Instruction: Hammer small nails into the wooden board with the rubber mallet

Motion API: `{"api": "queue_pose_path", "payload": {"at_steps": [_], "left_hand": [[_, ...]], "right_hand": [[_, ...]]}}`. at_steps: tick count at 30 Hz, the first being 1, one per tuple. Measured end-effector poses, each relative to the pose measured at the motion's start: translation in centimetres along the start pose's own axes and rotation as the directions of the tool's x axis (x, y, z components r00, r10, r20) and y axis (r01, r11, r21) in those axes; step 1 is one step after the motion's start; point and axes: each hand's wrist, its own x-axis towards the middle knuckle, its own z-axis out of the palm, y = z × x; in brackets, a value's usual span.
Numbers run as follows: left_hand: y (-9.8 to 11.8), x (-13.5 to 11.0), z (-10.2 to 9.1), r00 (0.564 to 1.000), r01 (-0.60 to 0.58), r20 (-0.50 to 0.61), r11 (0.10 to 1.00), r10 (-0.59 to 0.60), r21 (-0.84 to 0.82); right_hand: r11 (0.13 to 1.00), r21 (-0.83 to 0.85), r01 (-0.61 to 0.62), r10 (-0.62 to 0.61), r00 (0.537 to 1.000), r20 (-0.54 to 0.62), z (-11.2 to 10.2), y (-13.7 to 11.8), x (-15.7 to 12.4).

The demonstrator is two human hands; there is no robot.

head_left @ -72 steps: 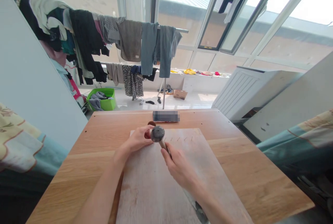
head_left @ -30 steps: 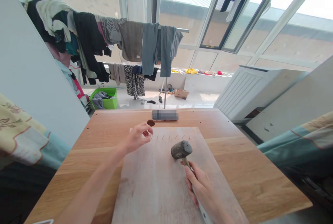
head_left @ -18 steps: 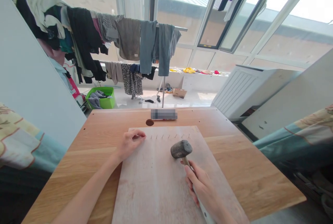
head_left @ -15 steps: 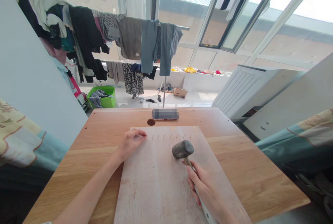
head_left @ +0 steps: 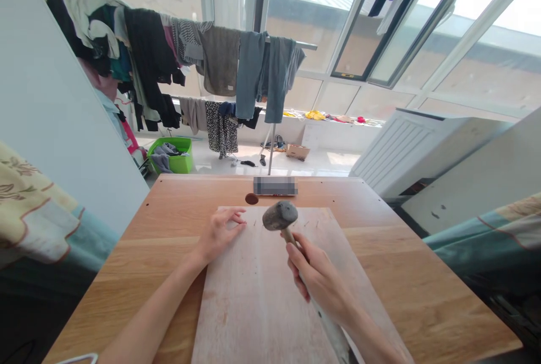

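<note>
A pale wooden board [head_left: 257, 307] lies on a wooden table [head_left: 143, 251]. My right hand [head_left: 316, 279] is closed round the handle of a mallet with a dark grey head [head_left: 279, 216], raised over the board's far part. A row of small nails [head_left: 308, 222] stands near the board's far edge, partly hidden by the mallet head. My left hand [head_left: 220, 231] rests on the board's far left corner, fingers loosely stretched beside the nail row, holding nothing I can see.
A round hole [head_left: 251, 199] and a blurred small box [head_left: 274, 185] lie at the table's far edge. Beyond are a clothes rack [head_left: 236, 71], a green basket [head_left: 173, 155], a white radiator [head_left: 393, 144] and white panels on both sides.
My right hand has lifted the mallet and swung it left, toward the nail row. My left hand has flattened from a pinch onto the board's corner.
</note>
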Motion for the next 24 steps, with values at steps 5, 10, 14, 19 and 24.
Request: {"api": "queue_pose_path", "payload": {"at_steps": [5,10,14,19,24], "left_hand": [[-0.1,-0.1,-0.1,1.0,0.008,-0.016,1.0,-0.009,-0.019],[0.0,-0.1,-0.1,1.0,0.01,-0.014,0.999,-0.011,-0.053],[0.0,-0.1,-0.2,1.0,0.025,0.0,0.999,-0.025,-0.033],[0.0,-0.2,-0.4,0.999,0.026,0.024,1.0,-0.026,-0.013],[-0.2,-0.3,0.0,1.0,0.027,0.007,0.999,-0.027,-0.047]], "right_hand": [[0.976,-0.096,0.197,-0.2,0.98,-0.02,1.5,-2.4,1.2],[0.959,-0.2,0.203,-0.2,0.979,0.035,3.2,-1.0,3.4],[0.973,-0.148,0.18,-0.175,0.984,0.044,2.1,-1.8,3.1],[0.984,0.13,0.122,-0.111,0.99,-0.087,0.2,-1.7,-1.0],[0.863,0.501,-0.065,0.211,0.947,-0.241,1.0,4.2,-4.4]]}}
